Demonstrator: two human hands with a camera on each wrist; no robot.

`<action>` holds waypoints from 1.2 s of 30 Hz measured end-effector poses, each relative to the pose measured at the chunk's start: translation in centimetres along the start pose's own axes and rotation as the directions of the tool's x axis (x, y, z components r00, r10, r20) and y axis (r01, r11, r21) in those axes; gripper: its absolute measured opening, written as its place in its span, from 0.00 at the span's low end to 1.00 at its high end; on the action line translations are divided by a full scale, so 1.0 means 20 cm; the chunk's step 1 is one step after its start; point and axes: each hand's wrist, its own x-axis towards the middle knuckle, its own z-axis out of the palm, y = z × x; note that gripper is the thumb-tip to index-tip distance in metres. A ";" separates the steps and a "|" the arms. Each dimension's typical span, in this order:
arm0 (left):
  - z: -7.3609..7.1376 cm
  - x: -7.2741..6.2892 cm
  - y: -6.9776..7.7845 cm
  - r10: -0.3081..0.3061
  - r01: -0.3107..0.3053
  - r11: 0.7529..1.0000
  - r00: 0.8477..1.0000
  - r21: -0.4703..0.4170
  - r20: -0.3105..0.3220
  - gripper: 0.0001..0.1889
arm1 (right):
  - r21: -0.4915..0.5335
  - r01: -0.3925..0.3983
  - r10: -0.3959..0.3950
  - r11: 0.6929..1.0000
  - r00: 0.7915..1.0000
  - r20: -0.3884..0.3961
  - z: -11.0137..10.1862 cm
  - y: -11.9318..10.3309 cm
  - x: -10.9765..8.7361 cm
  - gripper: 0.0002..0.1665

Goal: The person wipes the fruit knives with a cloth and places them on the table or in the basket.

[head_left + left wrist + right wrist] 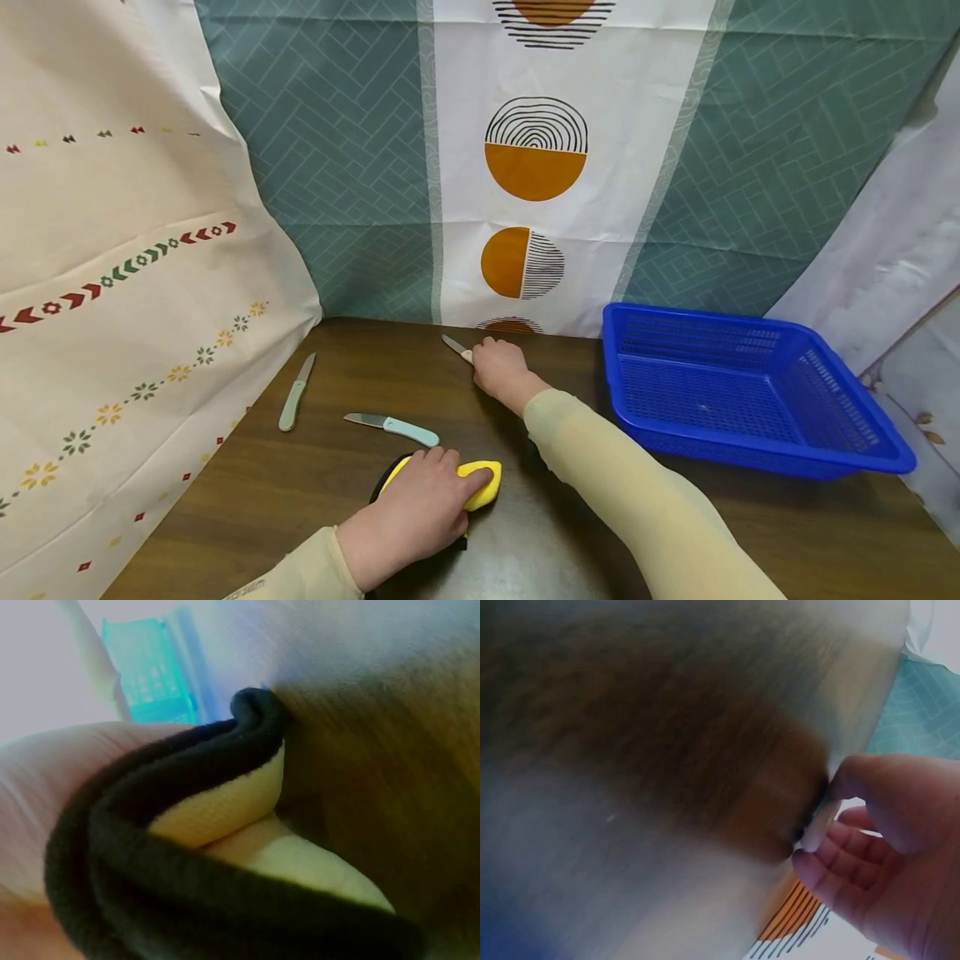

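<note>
Near the back edge of the table, my right hand (pixel 501 367) pinches a paring knife (pixel 457 346) by its pale handle. Its blade points away to the left. The right wrist view shows thumb and fingertips on that handle (pixel 821 825). At the front, my left hand (pixel 420 508) grips a bunched yellow cloth (pixel 483 486) with black edging, low over the table. The cloth's rolled black edge (pixel 187 769) fills much of the left wrist view. A paring knife with a light blue handle (pixel 408 431) lies just beyond the left hand.
A paring knife with a pale green handle (pixel 294 404) lies on the left side of the brown wooden table (pixel 247 500). To the right stands a blue plastic basket (pixel 750 462) with perforated sides. Patterned fabric (pixel 360 167) hangs behind the table and along its sides.
</note>
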 end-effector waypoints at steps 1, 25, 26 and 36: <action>0.00 0.00 0.00 -0.005 0.005 1.000 1.000 -0.008 -0.001 0.24 | -0.006 -0.007 0.007 1.000 1.000 0.019 0.00 0.00 -0.01 0.20; -0.16 0.01 -0.07 -0.053 0.051 0.999 0.981 -0.011 -0.187 0.33 | 0.072 -0.123 0.127 0.990 0.990 -0.060 -0.09 0.00 -0.38 0.18; -0.17 0.01 -0.07 -0.058 0.056 0.998 0.980 -0.015 -0.188 0.33 | 0.094 -0.113 0.121 0.989 0.989 -0.086 -0.10 0.01 -0.41 0.18; -0.26 0.08 -0.07 -0.069 0.064 0.998 0.960 -0.028 -0.272 0.32 | 0.246 -0.014 0.089 0.969 0.951 -0.295 -0.21 0.11 -0.68 0.15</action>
